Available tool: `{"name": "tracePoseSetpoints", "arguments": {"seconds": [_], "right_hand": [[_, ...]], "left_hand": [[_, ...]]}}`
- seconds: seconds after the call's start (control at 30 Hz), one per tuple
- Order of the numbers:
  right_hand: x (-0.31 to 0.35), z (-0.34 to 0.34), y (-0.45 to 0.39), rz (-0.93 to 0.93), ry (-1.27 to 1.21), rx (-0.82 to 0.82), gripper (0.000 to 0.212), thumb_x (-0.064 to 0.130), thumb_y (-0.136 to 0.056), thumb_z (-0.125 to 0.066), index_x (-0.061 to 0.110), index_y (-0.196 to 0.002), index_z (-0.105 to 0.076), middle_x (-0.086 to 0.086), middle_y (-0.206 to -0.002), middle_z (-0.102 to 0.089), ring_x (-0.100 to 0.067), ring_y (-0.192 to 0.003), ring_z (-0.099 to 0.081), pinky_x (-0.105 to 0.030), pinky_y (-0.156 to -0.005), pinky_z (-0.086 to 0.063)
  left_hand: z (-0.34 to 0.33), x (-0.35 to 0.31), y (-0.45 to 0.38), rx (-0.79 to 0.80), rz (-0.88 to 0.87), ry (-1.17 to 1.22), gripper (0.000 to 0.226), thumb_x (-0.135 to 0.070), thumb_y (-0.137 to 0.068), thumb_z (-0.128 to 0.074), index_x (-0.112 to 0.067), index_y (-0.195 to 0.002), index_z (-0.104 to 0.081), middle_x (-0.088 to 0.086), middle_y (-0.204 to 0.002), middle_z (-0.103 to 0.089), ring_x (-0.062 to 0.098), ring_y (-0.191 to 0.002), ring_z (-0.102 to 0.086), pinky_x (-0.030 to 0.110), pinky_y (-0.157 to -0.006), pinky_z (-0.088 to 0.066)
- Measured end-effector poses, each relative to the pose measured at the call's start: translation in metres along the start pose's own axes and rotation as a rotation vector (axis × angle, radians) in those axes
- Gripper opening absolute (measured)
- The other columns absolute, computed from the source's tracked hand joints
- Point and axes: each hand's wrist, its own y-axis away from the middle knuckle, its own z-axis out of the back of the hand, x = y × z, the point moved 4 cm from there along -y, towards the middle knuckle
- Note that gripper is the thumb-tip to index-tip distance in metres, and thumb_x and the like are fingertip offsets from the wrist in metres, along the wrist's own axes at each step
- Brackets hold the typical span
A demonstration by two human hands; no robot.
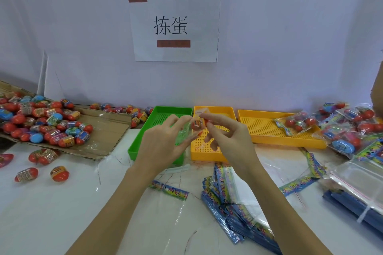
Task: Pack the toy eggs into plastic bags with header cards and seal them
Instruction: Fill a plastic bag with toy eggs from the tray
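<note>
Pinching toy egg (198, 125) and plastic bag (183, 133), both hands.

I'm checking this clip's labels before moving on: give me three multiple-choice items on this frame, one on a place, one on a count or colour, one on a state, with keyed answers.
1. Where does the big pile of loose toy eggs lie?
A. on the flattened cardboard at far left
B. in the green tray
C. on the blue stack

2. How many yellow trays are there?
A. one
B. two
C. three

3. What is the right hand doing?
A. resting flat
B. pinching a toy egg
C. hanging idle

Answers:
A, the pile of loose toy eggs sits on the cardboard.
B, one yellow tray beside a wider yellow tray.
B, the right hand holds the toy egg at the clear bag in the left hand.
</note>
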Motion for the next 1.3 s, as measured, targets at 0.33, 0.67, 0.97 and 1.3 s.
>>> {"name": "tracePoseSetpoints", "arguments": {"seconds": [0.33, 0.67, 0.97, 1.3], "right_hand": [[-0.006, -0.007, 0.003, 0.080, 0.336, 0.109, 0.019, 0.024, -0.105, -0.058, 0.018, -0.110, -0.075, 0.012, -0.103, -0.074, -0.018, -0.057, -0.072, -0.015, -0.049, -0.047], [-0.002, -0.018, 0.011, 0.105, 0.273, 0.277, 0.016, 0.039, -0.106, -0.055, 0.032, -0.118, -0.063, 0.010, -0.117, -0.070, -0.022, -0.057, -0.073, -0.017, -0.049, -0.049], [-0.007, -0.015, 0.007, 0.143, 0.395, 0.235, 0.020, 0.022, -0.101, -0.065, 0.022, -0.119, -0.074, 0.014, -0.105, -0.073, -0.010, -0.058, -0.071, -0.017, -0.053, -0.050], [0.011, 0.000, 0.007, 0.383, 0.416, -0.070, 0.021, 0.012, -0.103, -0.061, 0.020, -0.119, -0.071, 0.008, -0.092, -0.074, -0.005, -0.058, -0.070, -0.010, -0.058, -0.051]], "left_hand": [[-0.003, -0.004, 0.001, -0.027, -0.035, 0.020, 0.037, -0.048, -0.097, -0.065, -0.019, -0.120, -0.071, -0.004, -0.091, -0.069, 0.007, -0.051, -0.047, 0.022, -0.047, -0.042], [-0.002, -0.008, 0.002, -0.084, -0.030, 0.157, 0.029, -0.036, -0.095, -0.067, -0.019, -0.118, -0.069, -0.008, -0.087, -0.072, 0.014, -0.065, -0.064, 0.034, -0.056, -0.055], [-0.012, -0.003, 0.002, -0.033, 0.116, 0.321, 0.040, -0.036, -0.088, -0.077, -0.031, -0.124, -0.061, -0.024, -0.088, -0.060, -0.008, -0.069, -0.057, 0.010, -0.063, -0.043], [-0.016, 0.016, -0.003, 0.045, 0.361, 0.716, 0.025, -0.030, -0.094, -0.074, -0.027, -0.117, -0.065, -0.012, -0.089, -0.068, 0.022, -0.075, -0.067, 0.036, -0.072, -0.058]]}}
